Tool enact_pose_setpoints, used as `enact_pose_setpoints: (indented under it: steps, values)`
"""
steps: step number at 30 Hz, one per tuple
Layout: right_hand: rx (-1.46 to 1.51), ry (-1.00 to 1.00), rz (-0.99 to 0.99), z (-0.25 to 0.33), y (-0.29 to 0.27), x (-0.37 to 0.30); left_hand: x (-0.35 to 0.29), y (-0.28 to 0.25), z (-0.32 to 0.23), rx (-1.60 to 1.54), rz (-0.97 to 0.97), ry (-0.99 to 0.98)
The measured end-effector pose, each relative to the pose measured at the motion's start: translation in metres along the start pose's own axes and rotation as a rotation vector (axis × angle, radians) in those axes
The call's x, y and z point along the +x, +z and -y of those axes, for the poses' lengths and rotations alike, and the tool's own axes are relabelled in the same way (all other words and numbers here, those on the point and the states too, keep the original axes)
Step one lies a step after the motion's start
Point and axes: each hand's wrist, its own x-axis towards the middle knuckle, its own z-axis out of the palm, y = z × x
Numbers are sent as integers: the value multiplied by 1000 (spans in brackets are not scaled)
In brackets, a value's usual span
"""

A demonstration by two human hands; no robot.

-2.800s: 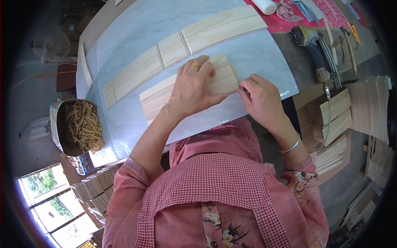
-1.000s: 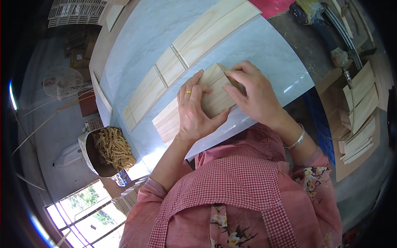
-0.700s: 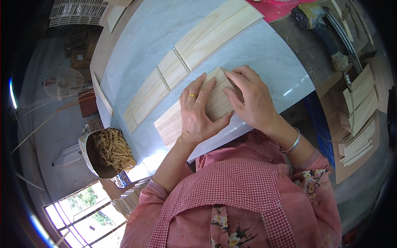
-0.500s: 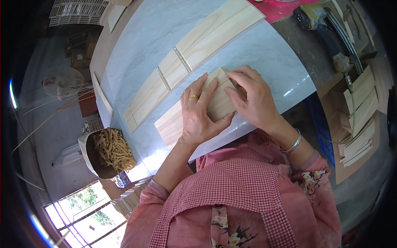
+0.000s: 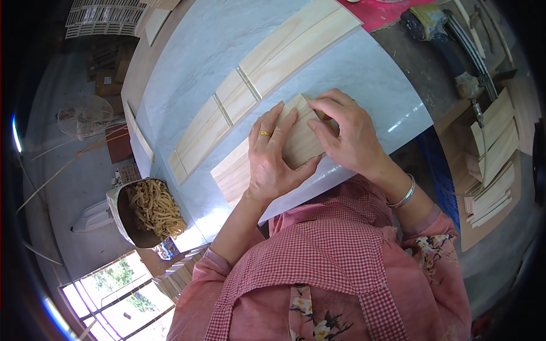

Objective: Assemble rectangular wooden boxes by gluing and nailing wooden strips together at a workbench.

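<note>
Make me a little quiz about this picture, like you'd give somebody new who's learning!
1. What pattern has the apron? A) stripes B) checks C) dots
2. True or false: the left hand rests on the short wooden board, and the long grooved board lies farther from the person.
3. Fill in: the container left of the table holds tan ____.

Key: 1. B; 2. True; 3. strips.

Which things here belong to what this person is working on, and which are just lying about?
Part of the work, it seems:
- short wooden board, under the left hand, with the right hand at its right end
- pale table
- perhaps the long grooved board, untouched

Apparently just lying about:
- tan strips in a container
- fan
- wood pieces at right
</note>
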Motion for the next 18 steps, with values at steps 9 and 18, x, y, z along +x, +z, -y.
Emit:
enact_pose_setpoints:
  steps: [9, 18]
  values:
    - [-89, -91, -29, -3, 9, -1, 1, -2, -3, -27, 7, -16]
    - [28, -62, -95, -1, 12, -12, -1, -2, -2, 80, 34, 28]
